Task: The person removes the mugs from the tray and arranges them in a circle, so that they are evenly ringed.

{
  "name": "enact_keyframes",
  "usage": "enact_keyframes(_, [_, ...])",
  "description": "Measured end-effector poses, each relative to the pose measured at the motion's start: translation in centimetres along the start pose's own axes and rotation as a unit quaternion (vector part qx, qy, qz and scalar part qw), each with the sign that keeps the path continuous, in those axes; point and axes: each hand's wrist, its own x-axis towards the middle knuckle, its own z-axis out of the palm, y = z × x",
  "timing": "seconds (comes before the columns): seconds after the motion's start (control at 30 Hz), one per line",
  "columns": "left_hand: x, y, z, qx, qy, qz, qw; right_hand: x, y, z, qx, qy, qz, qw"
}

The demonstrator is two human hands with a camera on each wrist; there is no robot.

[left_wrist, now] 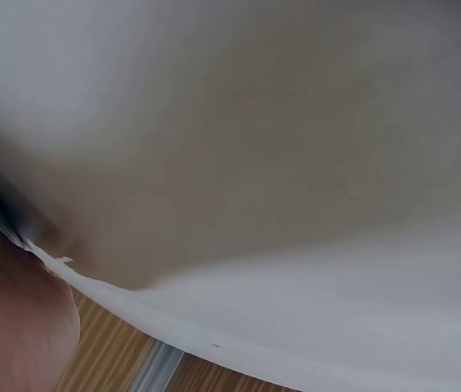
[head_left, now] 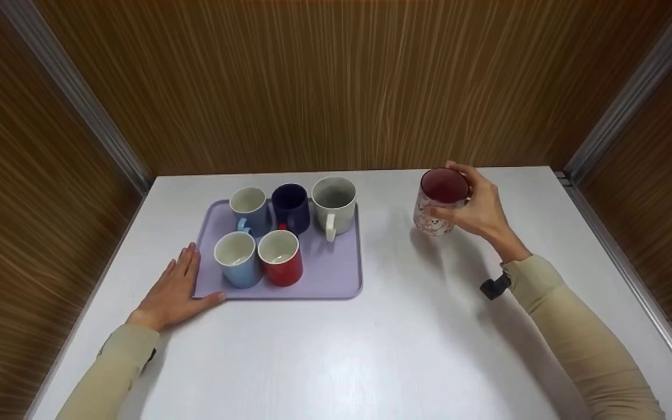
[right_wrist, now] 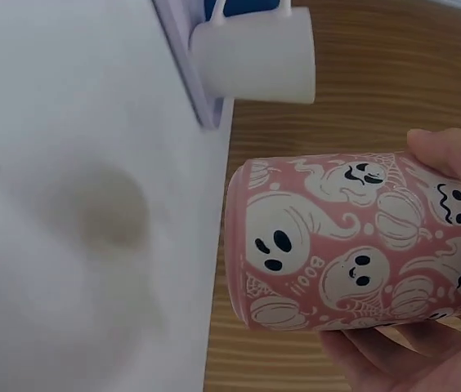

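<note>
My right hand grips a pink mug around its side, thumb on one side and fingers on the other. White ghosts and pumpkins cover the mug, and its inside is dark red. It is held upright above the table, its shadow falling apart from its base. At the left end of a lilac tray, my left hand rests with straight fingers along the edge and the thumb at the near corner. The left wrist view shows mostly blurred white tabletop and part of that hand.
On the tray stand a grey-blue mug, a navy mug and a large off-white mug at the back, with a light blue mug and a red mug in front. Wood-grain panels enclose the white table.
</note>
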Motion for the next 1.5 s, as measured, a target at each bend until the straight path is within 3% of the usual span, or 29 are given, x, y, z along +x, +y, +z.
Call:
enact_keyframes(0.33, [0.1, 0.1, -0.3, -0.003, 0.001, 0.000, 1.0000, 0.3, 2.8, -0.7, -0.007, 0.002, 0.080, 0.9967])
enact_keyframes(0.67, [0.1, 0.1, -0.1, -0.003, -0.003, -0.005, 1.0000, 0.3, 5.1, -0.5, -0.015, 0.003, 0.114, 0.9934])
enact_keyframes(0.9, [0.1, 0.1, -0.2, -0.002, -0.001, 0.001, 1.0000, 0.4, 5.7, -0.6, -0.017, 0.008, 0.111, 0.9937])
enact_keyframes(1.23, [-0.2, 0.0, 0.0, -0.009, 0.001, 0.001, 1.0000, 0.6, 5.8, -0.1, -0.014, -0.013, 0.141, 0.9899])
enact_keyframes(1.5, [-0.1, 0.0, 0.1, -0.011, 0.012, 0.006, 0.9998, 0.6, 6.1, -0.1, -0.013, -0.008, 0.125, 0.9921])
